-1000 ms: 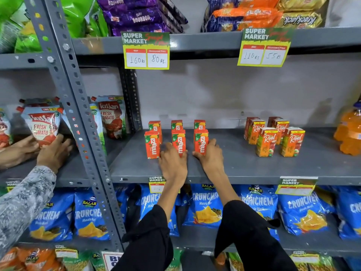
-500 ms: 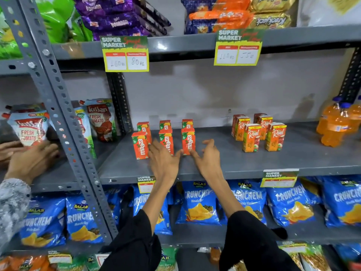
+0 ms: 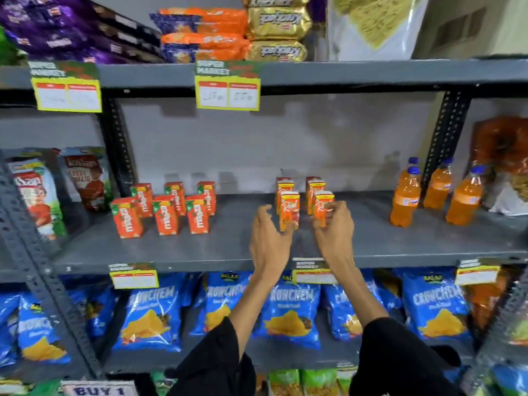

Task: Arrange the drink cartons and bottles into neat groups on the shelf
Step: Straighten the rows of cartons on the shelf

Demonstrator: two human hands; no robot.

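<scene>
Several red-orange Maaza cartons (image 3: 165, 210) stand in two neat rows at the left of the grey shelf (image 3: 223, 250). Right of them stand several orange Real cartons (image 3: 289, 208) in two rows. My left hand (image 3: 268, 238) is open beside the front-left Real carton, with the thumb touching its lower edge. My right hand (image 3: 334, 230) has its fingers curled around the front-right Real carton (image 3: 322, 205). Several orange soda bottles (image 3: 405, 200) with blue caps stand loosely spaced at the right end.
Tomato sauce pouches (image 3: 85, 178) fill the bay to the left behind a slanted upright. Blue Crunchem chip bags (image 3: 291, 312) sit on the shelf below and biscuit packs (image 3: 217, 38) above. Price tags (image 3: 227, 91) hang from the shelf edges. Snack bags (image 3: 505, 155) crowd the far right.
Both hands have left the Maaza cartons and moved right to the Real cartons. The view has swung right, so more bottles show and the other person's hands are out of view.
</scene>
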